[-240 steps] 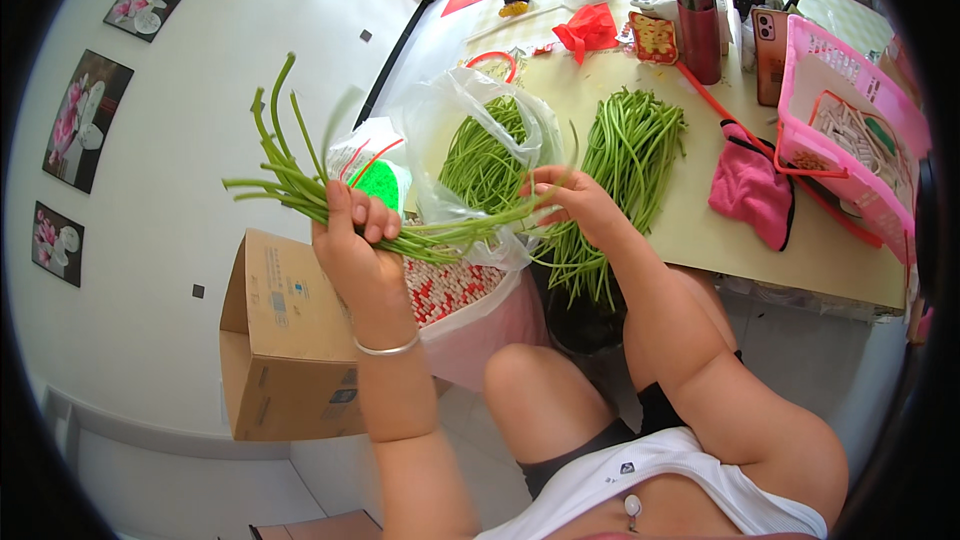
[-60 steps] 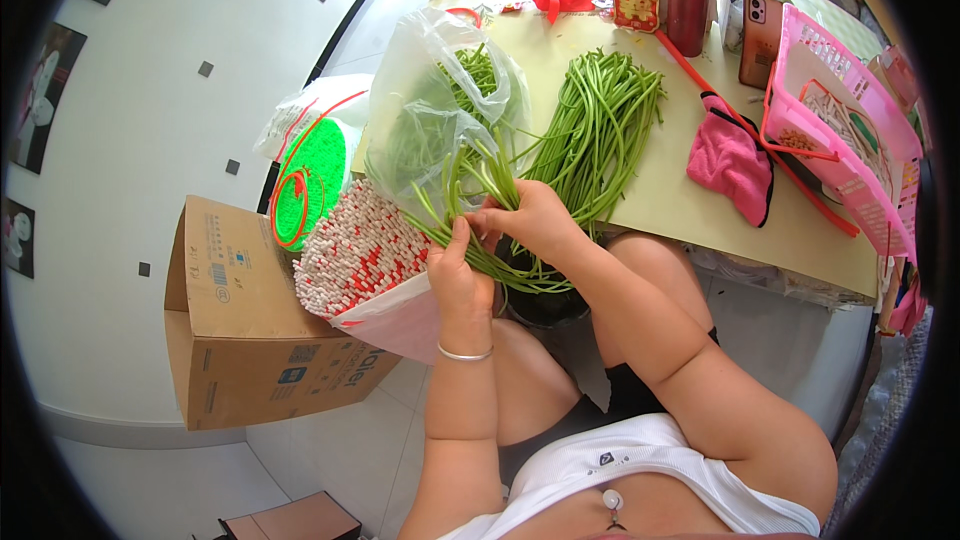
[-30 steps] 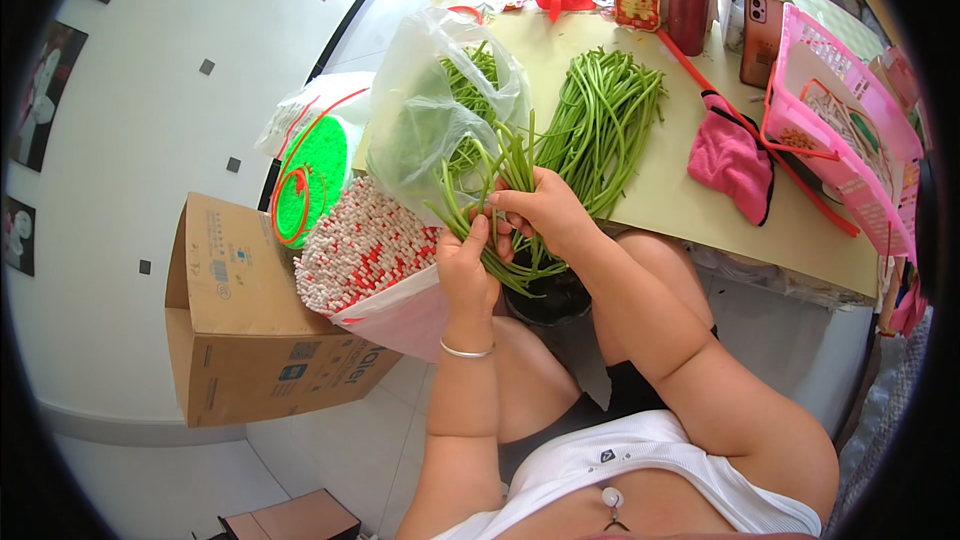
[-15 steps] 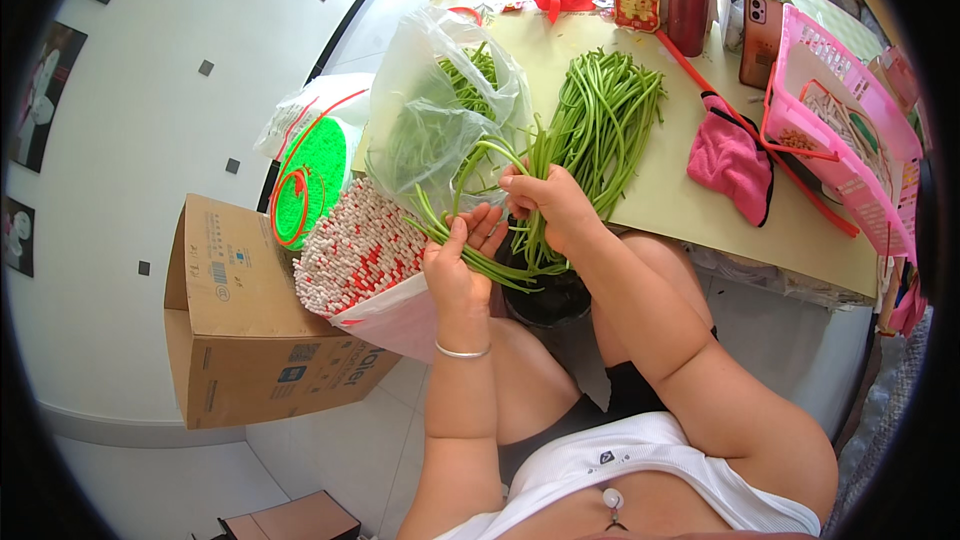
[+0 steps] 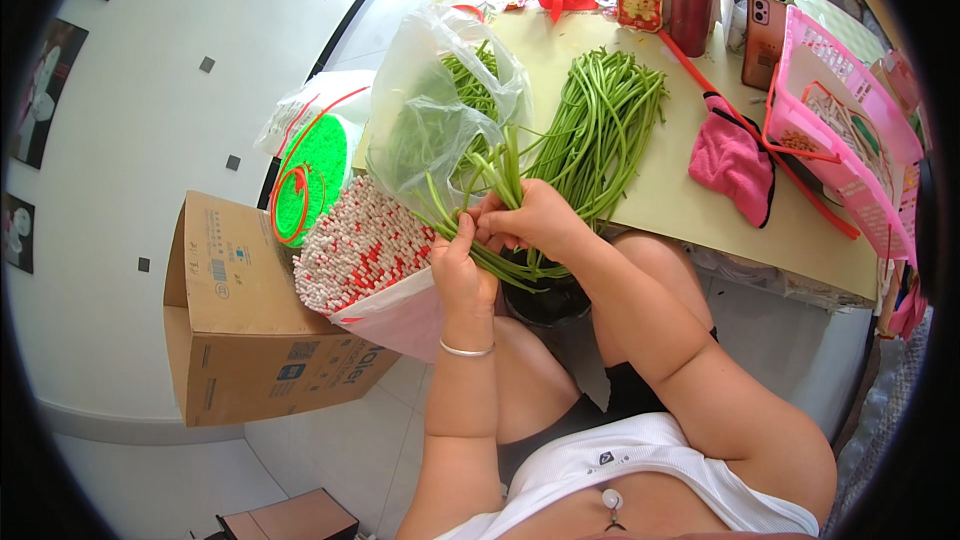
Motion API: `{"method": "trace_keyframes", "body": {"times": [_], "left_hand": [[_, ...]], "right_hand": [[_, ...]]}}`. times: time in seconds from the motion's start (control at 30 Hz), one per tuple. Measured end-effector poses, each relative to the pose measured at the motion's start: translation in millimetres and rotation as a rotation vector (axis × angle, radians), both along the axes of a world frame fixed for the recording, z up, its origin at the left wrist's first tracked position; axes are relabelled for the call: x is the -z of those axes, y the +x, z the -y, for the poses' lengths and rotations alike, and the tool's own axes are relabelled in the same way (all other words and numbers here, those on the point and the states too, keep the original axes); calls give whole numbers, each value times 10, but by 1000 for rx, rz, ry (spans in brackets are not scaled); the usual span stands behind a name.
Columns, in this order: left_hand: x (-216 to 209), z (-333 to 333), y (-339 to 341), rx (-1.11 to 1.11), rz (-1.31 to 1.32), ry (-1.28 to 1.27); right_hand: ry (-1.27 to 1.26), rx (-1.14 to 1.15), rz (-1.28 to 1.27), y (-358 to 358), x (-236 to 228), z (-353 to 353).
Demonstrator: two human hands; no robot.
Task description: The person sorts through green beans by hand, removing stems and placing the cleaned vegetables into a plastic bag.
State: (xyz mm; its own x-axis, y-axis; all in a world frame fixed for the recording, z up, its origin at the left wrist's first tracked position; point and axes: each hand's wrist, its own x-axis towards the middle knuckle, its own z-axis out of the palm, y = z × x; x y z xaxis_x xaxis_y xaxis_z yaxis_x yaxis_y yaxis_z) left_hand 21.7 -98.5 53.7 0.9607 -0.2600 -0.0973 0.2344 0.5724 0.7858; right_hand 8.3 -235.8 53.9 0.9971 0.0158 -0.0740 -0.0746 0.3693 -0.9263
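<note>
Since half a second ago, my right hand has swung left to meet my left hand, so fingers that were apart now come together. Both are mostly closed: the left pinches the held stems between thumb and fingers, its fingertips hidden, while the right curls round the same green bunch. I have them just off the near edge of the table, toward its left corner, above a black container by my knees.

If my pinch loosens, thin stems could slip out and drop into that container, or leftward among the red-and-white pieces in the open sack. The clear bag at the table's left side overlaps the stem tips in view; should they snag, a pull might drag it off the edge. The big stem pile has ends reaching the near edge, where my right wrist could knock some down.
</note>
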Motion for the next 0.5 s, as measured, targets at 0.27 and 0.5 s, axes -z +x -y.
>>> {"method": "trace_keyframes", "body": {"times": [0.27, 0.5], "left_hand": [[-110, 47, -54, 79, -24, -47], [-31, 4, 12, 170, 48, -120]], "right_hand": [[-270, 8, 79, -23, -32, -65], [-29, -25, -40, -3, -31, 1]]}}
